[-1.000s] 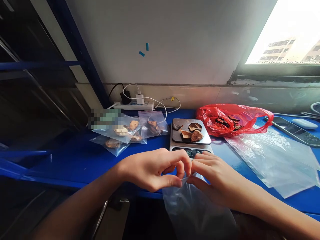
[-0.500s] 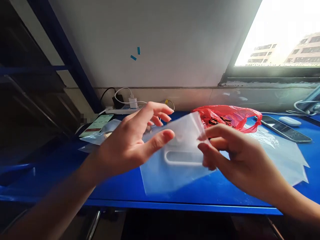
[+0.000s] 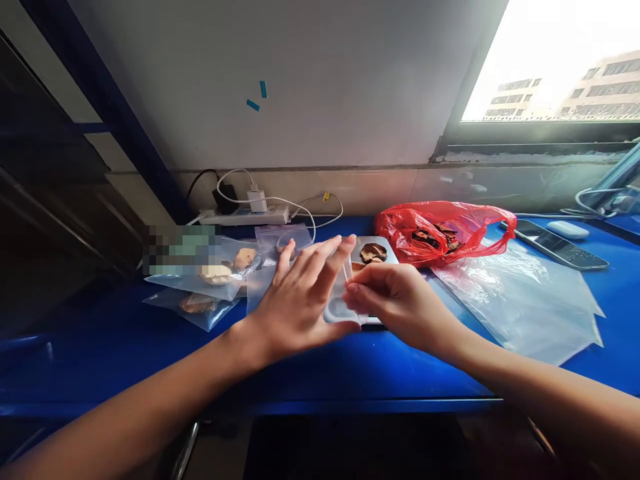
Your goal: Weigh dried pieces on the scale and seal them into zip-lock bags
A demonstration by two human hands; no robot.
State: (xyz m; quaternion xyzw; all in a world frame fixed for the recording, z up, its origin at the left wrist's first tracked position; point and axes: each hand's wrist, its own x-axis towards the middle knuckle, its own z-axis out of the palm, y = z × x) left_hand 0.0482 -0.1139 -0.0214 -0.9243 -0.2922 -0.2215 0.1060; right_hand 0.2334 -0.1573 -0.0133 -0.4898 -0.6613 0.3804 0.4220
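My right hand (image 3: pixel 407 303) is closed in a pinch on the edge of a clear plastic bag (image 3: pixel 340 308). Fingers stretched and spread, my left hand (image 3: pixel 295 303) lies along the bag and hides much of it; whether its palm touches the plastic I cannot tell. Just behind both hands is a white scale (image 3: pixel 389 248), partly covered by them. On its top lies a dark, wrinkled dried slice (image 3: pixel 374 253), with a lighter brown piece (image 3: pixel 358 266) by my right fingertips.
Clear bags with dried pieces (image 3: pixel 216 273) lie at left. A red plastic bag (image 3: pixel 400 227) holds dark dried slices. Flat clear bags (image 3: pixel 530 307) and a phone (image 3: pixel 555 243) are at right. Behind are a power strip (image 3: pixel 275 215) and cables on the blue table (image 3: pixel 310 380).
The bag was held up broadside and now appears narrow, nearly edge-on. My hands have come closer together, the left one spreading its fingers. The scale and its slices now show more.
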